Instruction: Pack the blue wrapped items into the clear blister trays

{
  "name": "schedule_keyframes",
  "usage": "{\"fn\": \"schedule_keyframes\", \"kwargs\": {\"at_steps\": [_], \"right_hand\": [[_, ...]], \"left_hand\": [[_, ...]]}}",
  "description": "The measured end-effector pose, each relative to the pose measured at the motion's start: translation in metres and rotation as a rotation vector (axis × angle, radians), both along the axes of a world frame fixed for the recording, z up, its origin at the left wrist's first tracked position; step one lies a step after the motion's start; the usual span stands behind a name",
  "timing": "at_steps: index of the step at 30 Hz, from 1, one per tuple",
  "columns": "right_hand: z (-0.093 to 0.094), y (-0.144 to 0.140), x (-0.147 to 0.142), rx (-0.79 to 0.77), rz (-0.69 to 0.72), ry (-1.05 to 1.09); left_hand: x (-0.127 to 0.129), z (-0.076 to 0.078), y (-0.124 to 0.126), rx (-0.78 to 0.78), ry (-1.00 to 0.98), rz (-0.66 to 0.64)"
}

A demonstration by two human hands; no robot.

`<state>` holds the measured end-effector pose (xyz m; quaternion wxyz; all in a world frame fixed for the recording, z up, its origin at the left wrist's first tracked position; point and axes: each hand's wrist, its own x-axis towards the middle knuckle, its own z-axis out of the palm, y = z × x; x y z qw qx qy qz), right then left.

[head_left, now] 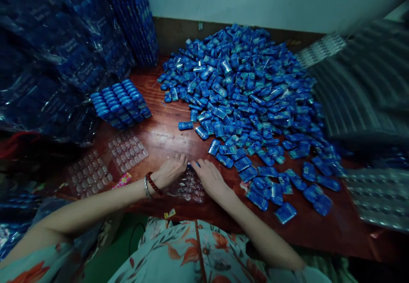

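A clear plastic blister tray (191, 188) with rows of moulded cells lies on the table right in front of me. My left hand (172, 170) rests over its far left part, fingers bent and closed; what they grip is hidden. A red bead bracelet and a silver bangle circle that wrist. My right hand (209, 176) is at the tray's far right part, its fingers curled down close to the left fingertips. A bit of blue, seemingly a small blue packet, shows at the right fingertips, mostly covered. The near cells look unfilled.
A large heap of small blue packets (236, 87) covers the table (153, 117) behind and to the right. Two clear trays (128, 150) lie at left, near a block of filled blue trays (119, 104). Wrapped blue stacks (64, 53) rise far left; stacked clear trays (367, 83) stand right.
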<state>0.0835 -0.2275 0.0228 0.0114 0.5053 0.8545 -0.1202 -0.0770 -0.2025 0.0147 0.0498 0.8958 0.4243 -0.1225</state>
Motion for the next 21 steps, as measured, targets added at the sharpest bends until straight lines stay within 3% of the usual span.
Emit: {"fn": "schedule_keyframes", "kwargs": {"at_steps": [6, 13, 18, 21], "right_hand": [[0.014, 0.007, -0.015, 0.05, 0.01, -0.029], [-0.002, 0.015, -0.013, 0.116, 0.113, -0.054], [0.009, 0.039, 0.007, -0.08, 0.264, 0.001], [0.017, 0.055, 0.029, -0.247, 0.223, 0.118]], "left_hand": [[-0.007, -0.001, -0.005, -0.045, -0.09, 0.035], [-0.004, -0.01, -0.009, -0.061, -0.265, 0.105], [-0.006, -0.01, -0.01, -0.067, -0.316, 0.158], [-0.02, -0.002, 0.004, -0.106, -0.462, 0.153]]}}
